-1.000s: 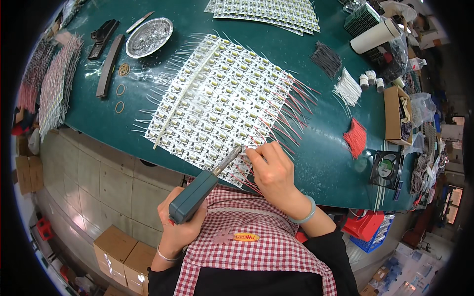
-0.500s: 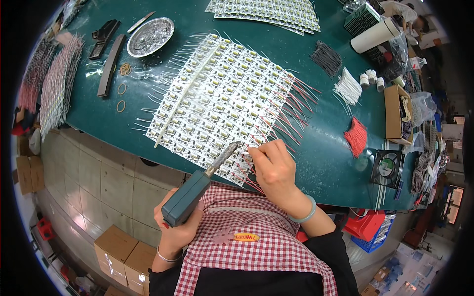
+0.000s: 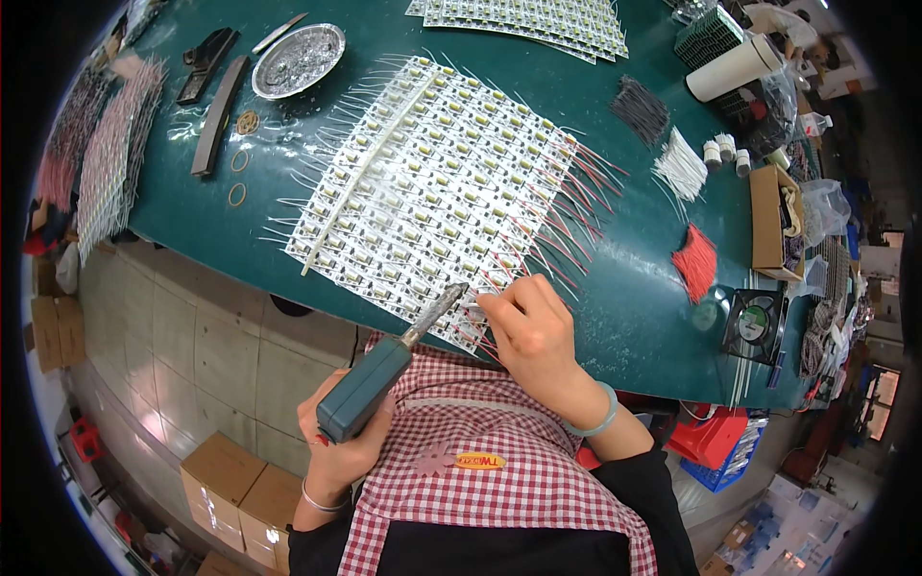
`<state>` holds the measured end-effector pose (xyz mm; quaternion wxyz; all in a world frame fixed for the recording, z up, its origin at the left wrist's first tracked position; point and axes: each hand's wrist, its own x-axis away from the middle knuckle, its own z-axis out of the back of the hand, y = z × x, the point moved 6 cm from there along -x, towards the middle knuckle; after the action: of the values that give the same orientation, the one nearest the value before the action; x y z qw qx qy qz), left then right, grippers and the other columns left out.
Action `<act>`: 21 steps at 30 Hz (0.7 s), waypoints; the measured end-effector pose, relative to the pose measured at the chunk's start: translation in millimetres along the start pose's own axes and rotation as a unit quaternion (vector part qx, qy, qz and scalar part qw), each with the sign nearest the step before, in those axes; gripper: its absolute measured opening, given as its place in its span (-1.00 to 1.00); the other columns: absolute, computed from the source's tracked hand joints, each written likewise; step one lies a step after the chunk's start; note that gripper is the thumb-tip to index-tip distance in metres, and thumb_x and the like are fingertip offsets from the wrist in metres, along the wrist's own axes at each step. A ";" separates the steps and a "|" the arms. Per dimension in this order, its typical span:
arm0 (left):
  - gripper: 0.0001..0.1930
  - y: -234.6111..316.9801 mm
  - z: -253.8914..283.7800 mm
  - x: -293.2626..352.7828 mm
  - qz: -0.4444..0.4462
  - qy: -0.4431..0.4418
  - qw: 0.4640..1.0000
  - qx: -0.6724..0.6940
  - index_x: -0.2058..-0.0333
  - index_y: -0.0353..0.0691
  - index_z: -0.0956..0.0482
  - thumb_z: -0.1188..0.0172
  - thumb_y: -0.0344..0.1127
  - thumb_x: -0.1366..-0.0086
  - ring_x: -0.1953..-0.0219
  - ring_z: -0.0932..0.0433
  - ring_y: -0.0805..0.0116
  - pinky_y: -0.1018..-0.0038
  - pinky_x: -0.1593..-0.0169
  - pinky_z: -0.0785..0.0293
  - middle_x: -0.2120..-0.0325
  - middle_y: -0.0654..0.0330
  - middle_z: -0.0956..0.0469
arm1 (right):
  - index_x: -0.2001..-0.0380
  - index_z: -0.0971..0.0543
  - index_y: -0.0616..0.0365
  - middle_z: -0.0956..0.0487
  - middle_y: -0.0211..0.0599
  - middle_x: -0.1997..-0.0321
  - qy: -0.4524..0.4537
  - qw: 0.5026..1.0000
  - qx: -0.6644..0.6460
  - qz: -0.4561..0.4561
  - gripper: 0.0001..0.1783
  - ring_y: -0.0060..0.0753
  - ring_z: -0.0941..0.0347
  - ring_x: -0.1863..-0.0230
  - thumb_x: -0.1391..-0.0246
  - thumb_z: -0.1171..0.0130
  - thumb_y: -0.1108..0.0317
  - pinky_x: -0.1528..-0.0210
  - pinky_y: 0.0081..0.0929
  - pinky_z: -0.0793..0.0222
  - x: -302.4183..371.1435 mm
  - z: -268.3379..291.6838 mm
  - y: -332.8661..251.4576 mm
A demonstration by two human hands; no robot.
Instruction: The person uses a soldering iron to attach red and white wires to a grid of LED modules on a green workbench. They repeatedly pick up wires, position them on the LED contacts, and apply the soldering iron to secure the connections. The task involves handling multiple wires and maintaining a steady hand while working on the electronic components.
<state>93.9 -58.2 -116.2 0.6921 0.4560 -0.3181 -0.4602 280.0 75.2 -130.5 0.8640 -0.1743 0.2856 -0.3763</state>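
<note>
My left hand (image 3: 348, 422) is wrapped round the dark green body of a soldering gun (image 3: 365, 389). Its long blackened tip reaches up to the right, over the near right corner of a panel of white circuit boards (image 3: 413, 192). Beside that tip, my right hand (image 3: 528, 326) is closed in a pinch on a thin wire (image 3: 479, 301), mostly covered by the fingers. Rows of small yellowish parts cover the panel. Red and white wires (image 3: 576, 240) stick out along its right edge, white ones along its left. A pale strip (image 3: 370, 163) lies across the panel's left part.
A metal bowl (image 3: 331, 38) with silvery bits stands at the far left, near a dark bar (image 3: 219, 115) and rubber bands. Black (image 3: 640, 108), white (image 3: 680, 163) and red wire bundles (image 3: 694, 262) lie to the right, before a small fan (image 3: 754, 326) and a cardboard box (image 3: 768, 221).
The soldering tip and my right hand have shifted slightly toward the panel's near edge. The far part of the table sits slightly higher in view. My left hand keeps its hold.
</note>
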 end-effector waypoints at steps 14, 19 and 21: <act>-0.83 1.5 -4.0 0.1 -0.054 0.002 0.998 -0.043 0.38 -0.41 -0.60 -0.30 -0.60 0.02 0.53 -0.52 0.39 0.51 0.44 -0.41 0.49 0.11 -0.55 | 0.32 -0.65 0.18 -0.40 -0.34 0.49 -0.003 1.000 0.025 0.007 -0.75 -0.30 -0.36 0.42 0.16 -0.29 0.64 0.43 -0.39 -0.32 2.2 -2.7 -2.0; -0.84 -2.0 -2.5 1.9 -0.043 -0.008 0.998 -0.042 0.40 -0.40 -0.61 -0.31 -0.60 0.04 0.57 -0.49 0.36 0.49 0.47 -0.39 0.51 0.11 -0.54 | 0.32 -0.65 0.18 -0.40 -0.33 0.48 -0.004 1.000 0.030 0.004 -0.75 -0.31 -0.36 0.42 0.16 -0.27 0.63 0.43 -0.39 -0.33 2.4 -2.5 -3.9; -0.83 0.3 -0.9 2.1 -0.061 0.002 0.997 -0.052 0.39 -0.41 -0.61 -0.31 -0.59 0.04 0.57 -0.49 0.35 0.49 0.47 -0.40 0.51 0.10 -0.54 | 0.32 -0.65 0.18 -0.40 -0.33 0.48 -0.005 1.000 0.029 0.005 -0.76 -0.31 -0.36 0.42 0.16 -0.28 0.62 0.43 -0.39 -0.33 1.8 -2.0 -4.8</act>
<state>95.6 -59.8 -116.3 0.6865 0.4382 -0.2642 -0.5166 277.1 70.5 -130.2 0.8720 -0.1495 0.2716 -0.3789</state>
